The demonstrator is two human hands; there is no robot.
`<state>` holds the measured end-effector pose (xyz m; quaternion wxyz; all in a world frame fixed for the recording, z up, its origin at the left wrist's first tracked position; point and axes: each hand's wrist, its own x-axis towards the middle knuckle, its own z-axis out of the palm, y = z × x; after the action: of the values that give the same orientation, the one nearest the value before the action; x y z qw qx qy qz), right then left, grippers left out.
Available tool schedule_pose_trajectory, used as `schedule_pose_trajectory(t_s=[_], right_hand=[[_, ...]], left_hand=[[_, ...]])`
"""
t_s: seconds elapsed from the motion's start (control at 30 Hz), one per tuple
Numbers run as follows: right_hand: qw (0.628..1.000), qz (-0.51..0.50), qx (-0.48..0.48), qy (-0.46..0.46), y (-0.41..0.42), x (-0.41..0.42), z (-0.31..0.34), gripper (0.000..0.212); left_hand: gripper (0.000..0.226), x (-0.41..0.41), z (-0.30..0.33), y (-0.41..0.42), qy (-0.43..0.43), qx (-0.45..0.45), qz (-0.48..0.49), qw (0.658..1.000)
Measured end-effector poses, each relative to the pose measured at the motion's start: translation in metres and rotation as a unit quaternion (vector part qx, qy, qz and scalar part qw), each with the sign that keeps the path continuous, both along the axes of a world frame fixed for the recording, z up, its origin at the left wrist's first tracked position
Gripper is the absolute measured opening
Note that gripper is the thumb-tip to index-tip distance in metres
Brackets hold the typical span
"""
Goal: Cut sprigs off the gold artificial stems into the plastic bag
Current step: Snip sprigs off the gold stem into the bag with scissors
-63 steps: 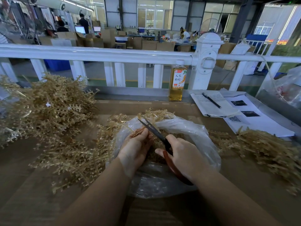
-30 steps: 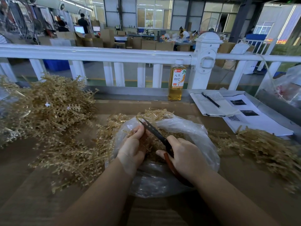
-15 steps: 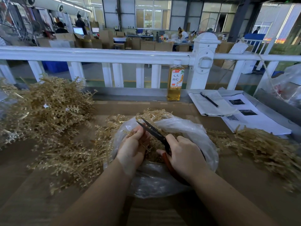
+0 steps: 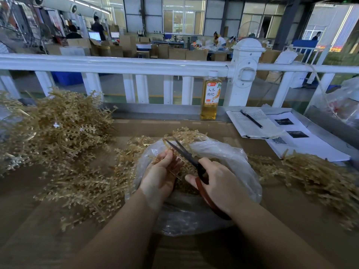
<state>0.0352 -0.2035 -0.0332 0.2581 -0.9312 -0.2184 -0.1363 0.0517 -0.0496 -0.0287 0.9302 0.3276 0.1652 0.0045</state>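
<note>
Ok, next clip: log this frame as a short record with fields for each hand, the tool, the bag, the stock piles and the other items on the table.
left hand: pinches a gold stem over the bag
right hand: grips the scissors
scissors: red handles, blades open, tips pointing away over the bag
bag: clear plastic, mouth open, gold cuttings inside
left pile: gold stems, large heap
right pile: gold stems, lower heap
bottle: amber drink, upright by the railing
papers: far right, with a pen on a notebook
</note>
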Motion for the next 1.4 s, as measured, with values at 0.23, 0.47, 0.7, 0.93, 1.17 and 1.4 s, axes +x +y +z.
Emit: schedule_pose_trajectory(t_s=[0.23,0.47,0.7,0.93,1.17,1.4], right_hand=[[0.998,-0.018,-0.049,-0.025,0.003,0.000,-0.004,0.043],[0.997,-0.023,-0.068,-0.031,0.005,0.000,-0.001,0.039],[0.995,-0.016,-0.086,-0.050,0.007,0.000,0.003,0.037],[0.991,-0.007,-0.112,-0.075,0.003,0.000,0.009,0.041],[0.989,-0.009,-0.125,-0.084,0.002,-0.001,0.009,0.041],[0.993,-0.010,-0.098,-0.068,0.004,-0.003,0.004,0.037]], left_hand=[[0.018,0.000,0.000,-0.001,-0.011,0.017,-0.015,1.000],[0.019,0.000,-0.003,0.001,-0.041,0.009,-0.035,0.999],[0.012,0.003,-0.005,0.004,-0.026,-0.003,-0.043,0.999],[0.016,0.003,-0.006,0.004,-0.017,0.000,-0.040,0.999],[0.019,0.003,-0.006,0.005,-0.014,-0.018,-0.042,0.999],[0.019,0.007,-0.010,0.003,-0.029,-0.001,-0.033,0.999]])
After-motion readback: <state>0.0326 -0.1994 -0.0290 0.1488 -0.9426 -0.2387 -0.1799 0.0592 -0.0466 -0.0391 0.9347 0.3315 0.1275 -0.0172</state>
